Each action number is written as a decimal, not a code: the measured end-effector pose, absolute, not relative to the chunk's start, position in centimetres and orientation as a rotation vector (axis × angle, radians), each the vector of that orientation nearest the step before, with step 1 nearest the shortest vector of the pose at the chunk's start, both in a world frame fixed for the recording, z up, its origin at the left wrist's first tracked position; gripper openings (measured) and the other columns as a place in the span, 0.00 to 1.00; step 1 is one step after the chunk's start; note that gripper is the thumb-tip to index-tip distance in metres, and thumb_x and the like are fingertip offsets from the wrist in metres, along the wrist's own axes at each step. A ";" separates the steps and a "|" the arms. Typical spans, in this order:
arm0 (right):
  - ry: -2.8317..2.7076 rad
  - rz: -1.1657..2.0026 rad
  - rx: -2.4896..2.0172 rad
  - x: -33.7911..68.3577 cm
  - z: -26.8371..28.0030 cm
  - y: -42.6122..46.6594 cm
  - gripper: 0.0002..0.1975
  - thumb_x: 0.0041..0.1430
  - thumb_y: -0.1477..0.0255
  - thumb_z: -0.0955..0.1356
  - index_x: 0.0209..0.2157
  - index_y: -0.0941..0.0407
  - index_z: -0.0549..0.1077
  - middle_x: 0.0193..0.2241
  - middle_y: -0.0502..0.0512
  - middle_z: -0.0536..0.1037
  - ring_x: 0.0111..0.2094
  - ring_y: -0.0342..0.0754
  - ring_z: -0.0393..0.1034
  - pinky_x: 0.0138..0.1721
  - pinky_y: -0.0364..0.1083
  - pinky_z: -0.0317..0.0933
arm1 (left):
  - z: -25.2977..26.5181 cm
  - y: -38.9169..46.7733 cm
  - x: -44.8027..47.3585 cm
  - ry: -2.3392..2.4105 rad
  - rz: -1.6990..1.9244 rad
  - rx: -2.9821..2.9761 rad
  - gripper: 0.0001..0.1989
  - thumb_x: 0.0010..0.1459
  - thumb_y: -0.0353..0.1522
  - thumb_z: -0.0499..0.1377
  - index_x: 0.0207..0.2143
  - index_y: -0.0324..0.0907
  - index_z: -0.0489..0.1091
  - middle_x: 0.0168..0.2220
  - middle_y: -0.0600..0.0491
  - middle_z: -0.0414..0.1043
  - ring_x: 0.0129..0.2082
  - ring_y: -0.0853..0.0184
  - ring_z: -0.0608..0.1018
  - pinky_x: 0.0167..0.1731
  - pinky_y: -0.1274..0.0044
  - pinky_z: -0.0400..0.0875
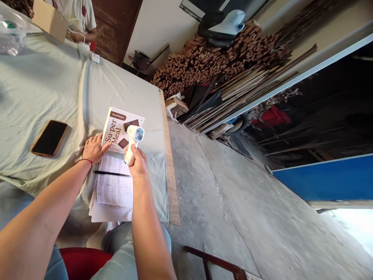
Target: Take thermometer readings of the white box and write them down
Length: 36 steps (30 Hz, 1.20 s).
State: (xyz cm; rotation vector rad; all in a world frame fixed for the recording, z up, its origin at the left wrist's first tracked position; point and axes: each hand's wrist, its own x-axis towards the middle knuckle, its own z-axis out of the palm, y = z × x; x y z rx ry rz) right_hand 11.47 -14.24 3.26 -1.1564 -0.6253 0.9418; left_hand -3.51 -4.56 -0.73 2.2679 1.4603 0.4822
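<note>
In my right hand (138, 162) is a white infrared thermometer (134, 136), gripped by its handle with the small screen facing up. It is over the lower right part of a white and brown NutriMotion Su-per Meal box (115, 126). My left hand (93, 149) grips the box's lower left edge, its thumb on the printed face and its fingers along the side. Below the box lie printed sheets covered in writing (113, 192), stacked on other paper. A black pen (112, 173) rests across the sheets. The underside of the box is hidden.
A phone with an orange-brown case (50, 138) lies on the pale cloth-covered table (122, 85). Another person (83, 23) stands at the far end near a cardboard box (50, 20) and clear plastic (11, 33). Stacked firewood (204, 58) lines the wall; a brown frame (215, 260) is below right.
</note>
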 end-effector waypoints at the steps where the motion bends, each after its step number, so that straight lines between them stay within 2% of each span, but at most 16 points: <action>1: -0.627 0.943 -1.160 11.4 3.3 -14.6 0.25 0.47 0.47 0.78 0.26 0.54 0.72 0.22 0.47 0.70 0.23 0.41 0.61 0.23 0.43 0.53 | -0.7 -4.5 -3.5 1.460 0.483 2.269 0.32 0.74 0.47 0.48 0.70 0.37 0.61 0.63 0.38 0.72 0.66 0.47 0.70 0.67 0.58 0.61; 7: -0.668 0.941 -1.219 12.1 2.6 -18.0 0.25 0.47 0.46 0.76 0.27 0.54 0.72 0.24 0.47 0.70 0.25 0.42 0.61 0.25 0.43 0.54 | -0.7 -4.5 -3.5 1.468 0.502 2.289 0.32 0.73 0.47 0.46 0.69 0.37 0.62 0.61 0.37 0.73 0.65 0.46 0.71 0.66 0.58 0.61; 9: -0.749 0.884 -1.328 13.2 1.7 -19.6 0.24 0.48 0.47 0.76 0.31 0.54 0.75 0.25 0.47 0.71 0.26 0.43 0.63 0.28 0.43 0.58 | -0.6 -4.5 -3.4 1.474 0.492 2.285 0.32 0.74 0.47 0.46 0.69 0.36 0.62 0.61 0.37 0.73 0.65 0.46 0.71 0.66 0.59 0.61; 12: -0.933 0.614 -1.631 15.6 -0.3 -21.9 0.26 0.50 0.50 0.76 0.43 0.55 0.79 0.35 0.53 0.80 0.36 0.50 0.72 0.38 0.48 0.66 | -0.3 -4.6 -3.4 1.474 0.479 2.269 0.33 0.73 0.49 0.46 0.69 0.36 0.63 0.61 0.37 0.73 0.65 0.46 0.71 0.66 0.59 0.61; 14: -1.041 0.368 -1.879 17.2 -1.9 -23.2 0.27 0.51 0.54 0.75 0.48 0.56 0.79 0.41 0.59 0.81 0.43 0.56 0.74 0.45 0.52 0.67 | -0.2 -4.7 -3.4 1.470 0.488 2.266 0.33 0.73 0.49 0.46 0.68 0.38 0.64 0.62 0.38 0.73 0.65 0.46 0.71 0.66 0.58 0.62; 17: -1.171 0.048 -2.150 18.6 -3.7 -24.3 0.22 0.56 0.61 0.74 0.49 0.55 0.79 0.44 0.62 0.80 0.47 0.59 0.73 0.49 0.56 0.65 | -0.4 -4.6 -3.3 1.468 0.499 2.266 0.32 0.72 0.49 0.46 0.68 0.38 0.64 0.62 0.37 0.73 0.65 0.45 0.71 0.65 0.57 0.63; 21: -1.379 -0.228 -2.106 17.2 -4.6 -24.4 0.13 0.64 0.66 0.71 0.48 0.52 0.81 0.48 0.62 0.77 0.50 0.58 0.70 0.52 0.56 0.62 | -0.7 -4.5 -3.2 1.456 0.522 2.268 0.34 0.72 0.49 0.44 0.68 0.38 0.63 0.64 0.36 0.72 0.66 0.45 0.70 0.65 0.55 0.63; 24: -1.617 -0.175 -2.027 14.8 -4.4 -23.8 0.09 0.68 0.70 0.69 0.45 0.51 0.82 0.43 0.59 0.77 0.47 0.56 0.70 0.51 0.54 0.61 | -0.7 -4.5 -3.1 1.445 0.535 2.268 0.34 0.72 0.51 0.44 0.68 0.39 0.64 0.64 0.38 0.72 0.65 0.45 0.70 0.65 0.56 0.62; 29: -1.791 -0.044 -2.034 13.4 -3.8 -24.2 0.08 0.69 0.73 0.67 0.42 0.52 0.81 0.38 0.57 0.79 0.43 0.54 0.71 0.48 0.53 0.61 | -0.5 -4.7 -2.9 1.448 0.518 2.280 0.36 0.72 0.52 0.43 0.69 0.38 0.62 0.64 0.38 0.71 0.66 0.45 0.70 0.66 0.58 0.60; 32: -1.682 0.034 -1.953 14.0 -3.7 -26.3 0.08 0.70 0.69 0.66 0.41 0.54 0.78 0.37 0.57 0.80 0.41 0.52 0.74 0.45 0.51 0.64 | -0.6 -4.7 -2.7 1.444 0.530 2.271 0.37 0.72 0.54 0.43 0.70 0.38 0.62 0.64 0.37 0.71 0.66 0.45 0.70 0.66 0.58 0.61; 36: -1.198 0.200 -1.788 12.7 -4.6 -30.3 0.11 0.69 0.61 0.66 0.39 0.54 0.74 0.31 0.53 0.79 0.31 0.48 0.74 0.37 0.48 0.69 | -0.9 -4.7 -2.6 1.419 0.554 2.256 0.38 0.72 0.55 0.42 0.70 0.39 0.62 0.65 0.37 0.70 0.67 0.44 0.69 0.67 0.57 0.60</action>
